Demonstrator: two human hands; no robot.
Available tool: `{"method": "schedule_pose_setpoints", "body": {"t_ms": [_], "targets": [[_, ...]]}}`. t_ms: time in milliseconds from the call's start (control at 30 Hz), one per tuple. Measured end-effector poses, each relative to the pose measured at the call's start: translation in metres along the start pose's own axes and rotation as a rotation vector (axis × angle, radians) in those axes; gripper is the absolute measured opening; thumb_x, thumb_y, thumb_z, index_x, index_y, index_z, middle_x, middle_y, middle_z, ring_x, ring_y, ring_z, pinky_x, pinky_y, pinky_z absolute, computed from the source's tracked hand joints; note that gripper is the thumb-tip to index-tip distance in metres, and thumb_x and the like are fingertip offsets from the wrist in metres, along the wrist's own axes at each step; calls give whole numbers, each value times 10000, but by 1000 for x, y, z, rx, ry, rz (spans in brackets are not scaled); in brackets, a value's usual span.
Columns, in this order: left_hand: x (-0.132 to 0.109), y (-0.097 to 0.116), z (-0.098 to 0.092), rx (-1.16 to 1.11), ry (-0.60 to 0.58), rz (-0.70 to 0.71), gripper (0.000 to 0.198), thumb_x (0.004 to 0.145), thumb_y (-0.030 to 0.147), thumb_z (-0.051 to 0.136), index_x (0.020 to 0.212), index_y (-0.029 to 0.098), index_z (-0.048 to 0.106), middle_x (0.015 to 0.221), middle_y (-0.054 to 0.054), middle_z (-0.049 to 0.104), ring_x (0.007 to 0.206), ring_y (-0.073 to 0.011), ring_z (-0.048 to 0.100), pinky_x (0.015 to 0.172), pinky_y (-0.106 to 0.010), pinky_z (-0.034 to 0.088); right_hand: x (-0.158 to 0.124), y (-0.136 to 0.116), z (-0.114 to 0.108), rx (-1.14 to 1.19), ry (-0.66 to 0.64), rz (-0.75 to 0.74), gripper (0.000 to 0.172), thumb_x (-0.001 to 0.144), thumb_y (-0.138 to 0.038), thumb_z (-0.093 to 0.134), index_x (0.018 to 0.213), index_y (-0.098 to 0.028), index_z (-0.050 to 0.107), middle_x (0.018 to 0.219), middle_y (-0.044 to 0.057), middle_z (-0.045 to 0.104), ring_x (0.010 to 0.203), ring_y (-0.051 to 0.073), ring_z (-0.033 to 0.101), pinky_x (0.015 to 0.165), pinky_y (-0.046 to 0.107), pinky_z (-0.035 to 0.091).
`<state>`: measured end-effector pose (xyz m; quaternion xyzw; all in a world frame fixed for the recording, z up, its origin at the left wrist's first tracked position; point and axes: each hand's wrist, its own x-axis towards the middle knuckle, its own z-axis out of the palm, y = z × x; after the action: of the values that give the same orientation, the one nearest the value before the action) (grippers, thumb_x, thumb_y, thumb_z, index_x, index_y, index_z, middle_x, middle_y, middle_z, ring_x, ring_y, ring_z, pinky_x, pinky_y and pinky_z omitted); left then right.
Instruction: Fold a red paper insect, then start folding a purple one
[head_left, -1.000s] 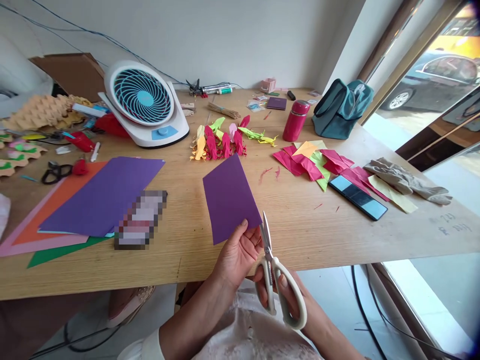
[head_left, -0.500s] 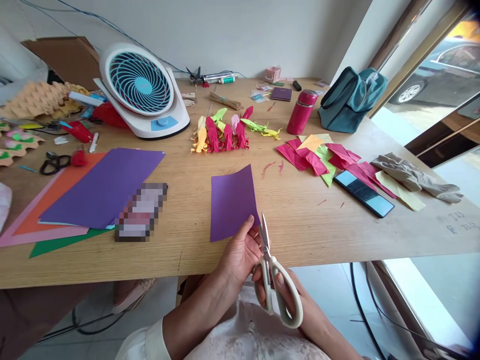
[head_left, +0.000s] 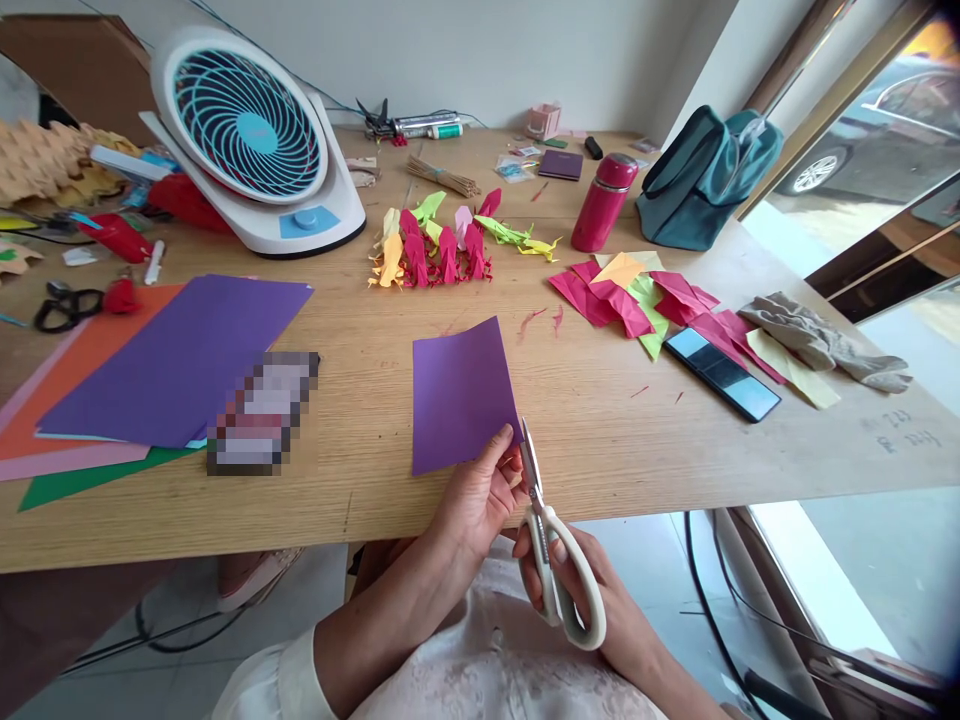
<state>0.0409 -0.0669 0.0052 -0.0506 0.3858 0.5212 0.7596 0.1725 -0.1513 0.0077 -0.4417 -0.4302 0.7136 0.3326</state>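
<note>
A small purple sheet is pinched at its lower right corner by my left hand, thumb on top. My right hand is wrapped round the white handles of a pair of scissors. The blades point up and away, lying at the sheet's right edge beside my left fingertips, and look nearly closed. Behind the sheet stands a group of folded paper figures in red, orange, yellow and green. Larger coloured sheets, purple on top, lie to the left.
A fan and black scissors are at the left. A blurred-out flat object lies near the front. To the right are loose folded papers, a phone, a red flask, a teal bag and a grey cloth.
The scissor blades have closed somewhat at the sheet's edge, and the handles are nearer together. The view has shifted slightly, so the table objects appear higher and further left.
</note>
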Motion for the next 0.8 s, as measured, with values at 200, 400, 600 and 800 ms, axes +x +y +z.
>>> {"method": "schedule_pose_setpoints", "body": {"t_ms": [200, 400, 600, 800], "targets": [[-1, -1, 1, 10, -21, 4, 255, 708, 199, 882, 817, 137, 660, 682, 24, 667, 575, -81, 619, 557, -204, 520, 1, -6, 1, -36, 13, 30, 585, 922, -725, 477, 979, -164, 633, 667, -1, 551, 602, 126, 468, 585, 266, 384], [0, 0, 1, 56, 8, 22, 260, 716, 212, 882, 783, 126, 647, 648, 24, 655, 528, -67, 584, 517, -189, 505, 0, -7, 0, -88, 33, 12, 569, 928, -710, 489, 981, -161, 629, 667, -1, 542, 629, 129, 459, 609, 270, 367], [-1, 5, 0, -5, -102, -51, 126, 818, 173, 793, 877, 145, 685, 811, -37, 751, 707, -142, 713, 602, -241, 574, 5, 24, -3, 311, -105, -74, 550, 954, -698, 446, 1034, -181, 616, 644, -12, 525, 550, 115, 451, 534, 252, 342], [-6, 6, 8, -65, -48, -86, 36, 906, 117, 677, 903, 147, 695, 825, -35, 757, 699, -123, 712, 637, -240, 577, 5, 26, -3, 288, -88, -70, 531, 972, -672, 436, 1040, -180, 624, 661, -1, 544, 563, 120, 463, 542, 257, 352]]}}
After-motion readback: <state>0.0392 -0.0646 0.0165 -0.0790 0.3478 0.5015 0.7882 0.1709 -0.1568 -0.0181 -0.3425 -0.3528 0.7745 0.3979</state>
